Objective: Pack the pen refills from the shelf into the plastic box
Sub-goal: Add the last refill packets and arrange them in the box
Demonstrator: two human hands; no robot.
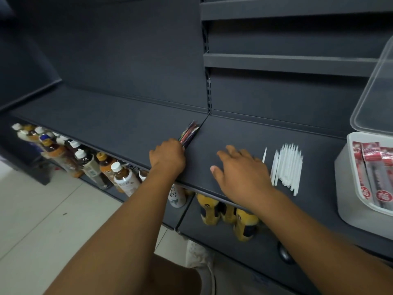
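A blurred bundle of slim pen-refill packets (190, 134), dark with red and other colours showing, is being held at its near end by the left grip (168, 158), whose fingers are being curled round it. The bundle is lying on the dark grey metal shelf (106, 124), right at the seam where two shelf boards are meeting. The right grip (240, 171) is being held flat and wide open over the shelf, fingers spread, with nothing in it; whether the surface is being touched cannot be told. Just right of it a loose pile of thin white plastic tubes (287, 169) is lying. At the right edge a white plastic box (348, 209) is being kept on the shelf, red-and-clear flat packets (370, 173) being stored inside, its clear plastic lid (374, 96) being propped tilted behind. Bare shelf is being left between bundle and tubes. Below the shelf's near lip, drink bottles (89, 165) are being stored.
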